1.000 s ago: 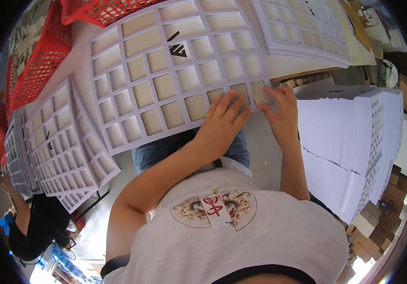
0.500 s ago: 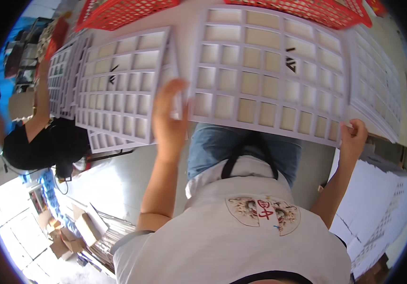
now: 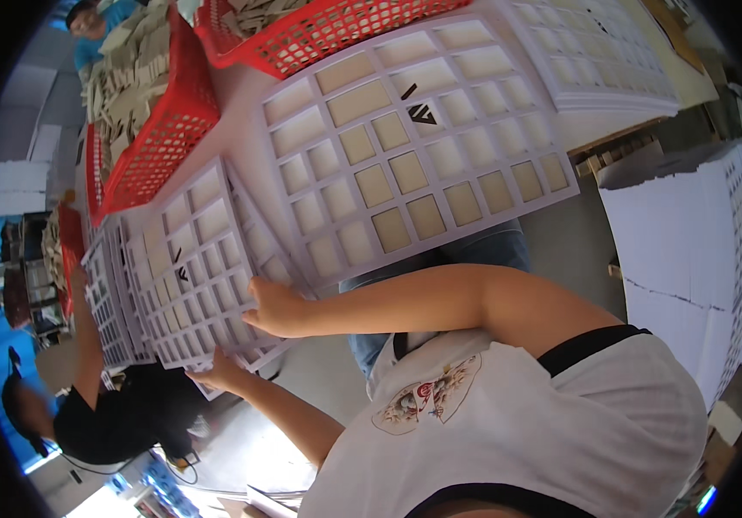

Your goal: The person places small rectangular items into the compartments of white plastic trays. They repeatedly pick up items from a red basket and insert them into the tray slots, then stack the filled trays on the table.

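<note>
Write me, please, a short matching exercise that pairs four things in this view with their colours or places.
Column one:
1. Left hand
2. Baskets
3. Right hand
4. Jeans

Column two:
A. Red
B. By a grid panel's lower edge
C. Blue
D. By that same panel's right edge

Right pairs: 1-B, 2-A, 3-D, 4-C

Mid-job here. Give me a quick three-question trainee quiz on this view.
1. Which of the wearer's hands is nearer the middle panel?
2. True or false: both of the wearer's hands rest on the middle panel.
3. Fill in: the upper-left red basket is heaped with ____.

Key: 1. The right hand. 2. False; it and the left hand are at the left panel. 3. Flat beige pieces.
</note>
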`<state>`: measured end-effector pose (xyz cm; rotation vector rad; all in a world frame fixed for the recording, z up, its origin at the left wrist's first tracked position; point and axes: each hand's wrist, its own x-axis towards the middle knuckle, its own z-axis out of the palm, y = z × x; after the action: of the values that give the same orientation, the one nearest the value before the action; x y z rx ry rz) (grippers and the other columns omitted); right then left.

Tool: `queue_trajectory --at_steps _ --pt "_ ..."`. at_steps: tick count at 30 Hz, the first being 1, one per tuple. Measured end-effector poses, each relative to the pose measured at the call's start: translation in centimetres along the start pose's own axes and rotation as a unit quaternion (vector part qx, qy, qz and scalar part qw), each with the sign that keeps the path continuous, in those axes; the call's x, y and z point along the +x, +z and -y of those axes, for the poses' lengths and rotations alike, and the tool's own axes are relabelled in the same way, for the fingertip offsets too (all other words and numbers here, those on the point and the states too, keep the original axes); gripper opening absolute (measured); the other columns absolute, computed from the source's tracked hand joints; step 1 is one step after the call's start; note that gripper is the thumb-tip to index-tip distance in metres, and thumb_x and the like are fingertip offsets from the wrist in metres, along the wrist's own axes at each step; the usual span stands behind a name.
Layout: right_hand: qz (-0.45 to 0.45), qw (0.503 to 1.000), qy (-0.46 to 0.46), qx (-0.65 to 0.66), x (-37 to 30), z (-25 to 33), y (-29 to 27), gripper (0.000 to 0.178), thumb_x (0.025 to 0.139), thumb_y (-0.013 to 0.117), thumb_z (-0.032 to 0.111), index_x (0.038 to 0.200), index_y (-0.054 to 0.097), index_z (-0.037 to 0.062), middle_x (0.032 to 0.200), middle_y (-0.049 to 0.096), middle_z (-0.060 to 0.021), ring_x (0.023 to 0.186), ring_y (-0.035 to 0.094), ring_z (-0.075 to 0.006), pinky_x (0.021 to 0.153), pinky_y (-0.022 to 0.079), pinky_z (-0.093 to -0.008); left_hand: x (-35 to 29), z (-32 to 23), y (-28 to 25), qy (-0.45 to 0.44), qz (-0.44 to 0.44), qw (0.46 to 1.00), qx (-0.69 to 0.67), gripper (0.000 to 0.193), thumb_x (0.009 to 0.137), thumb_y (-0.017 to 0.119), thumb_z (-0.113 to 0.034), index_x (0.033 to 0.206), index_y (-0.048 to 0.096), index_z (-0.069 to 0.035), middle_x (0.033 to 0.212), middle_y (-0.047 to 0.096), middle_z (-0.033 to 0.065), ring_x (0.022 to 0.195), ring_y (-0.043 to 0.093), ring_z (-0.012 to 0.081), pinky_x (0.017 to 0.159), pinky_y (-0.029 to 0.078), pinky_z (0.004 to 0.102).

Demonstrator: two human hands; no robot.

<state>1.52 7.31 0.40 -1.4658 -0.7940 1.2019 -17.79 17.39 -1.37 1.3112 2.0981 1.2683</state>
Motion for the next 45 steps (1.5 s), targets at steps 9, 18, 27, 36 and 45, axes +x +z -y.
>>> queue_trajectory --at_steps 9,18,27,36,45 --pt "-0.044 0.988 0.001 -0.15 -0.2 2.1 -0.7 0.044 0.081 0.063 0.009 0.118 0.042 -0.0036 0.083 0.067 -0.0216 0.075 0.069 -0.0368 0.063 0.053 -0.0487 -1.4 -3.4 -2.7 -0.002 -0.022 0.998 -0.064 0.103 0.068 0.07 0.002 0.155 0.017 -0.014 0.141 0.043 0.0215 0.113 0.057 0.0322 0.094 0.048 0.0418" --pt "-0.019 0.965 -0.166 0.203 -8.0 3.4 -9.6 0.037 0.083 0.068 0.004 0.109 0.041 0.0063 0.08 0.052 -0.0038 0.07 0.052 -0.0103 0.06 0.043 -0.0279 -1.9 -4.3 -10.7 -0.278 0.2 0.789 -0.509 0.042 0.087 0.065 -0.022 0.115 0.054 0.007 0.111 0.058 0.0135 0.094 0.055 0.0215 0.086 0.05 0.0361" --pt "-0.22 0.972 -0.085 -0.017 -25.0 -0.9 -28.1 0.022 0.085 0.068 0.002 0.099 0.052 0.0061 0.089 0.052 0.0016 0.081 0.052 -0.007 0.072 0.045 -0.0244 -11.7 -5.9 -8.2 -0.184 0.323 0.856 -0.36 0.055 0.093 0.061 -0.042 0.135 0.05 -0.008 0.127 0.057 0.0116 0.114 0.056 0.0259 0.096 0.047 0.0442" --pt "-0.35 0.721 -0.127 -0.585 -23.0 3.2 -39.3 0.017 0.085 0.063 0.004 0.101 0.063 0.0009 0.107 0.06 -0.0144 0.104 0.056 -0.0304 0.091 0.045 -0.0383 -19.4 -9.0 -1.7 -0.179 0.507 0.825 -0.172 0.045 0.097 0.059 -0.018 0.135 0.051 0.002 0.115 0.063 0.0118 0.098 0.065 0.0193 0.086 0.053 0.0305" --pt "-0.25 0.697 -0.364 -0.565 4.7 18.2 -42.9 0.023 0.081 0.068 0.01 0.103 0.065 0.0046 0.108 0.061 -0.0128 0.111 0.054 -0.0318 0.091 0.046 -0.0402 -19.3 -9.4 -1.1 -0.09 0.494 0.858 -0.108 0.035 0.094 0.057 -0.006 0.127 0.057 0.004 0.106 0.062 0.0102 0.086 0.069 0.0196 0.075 0.054 0.0278"
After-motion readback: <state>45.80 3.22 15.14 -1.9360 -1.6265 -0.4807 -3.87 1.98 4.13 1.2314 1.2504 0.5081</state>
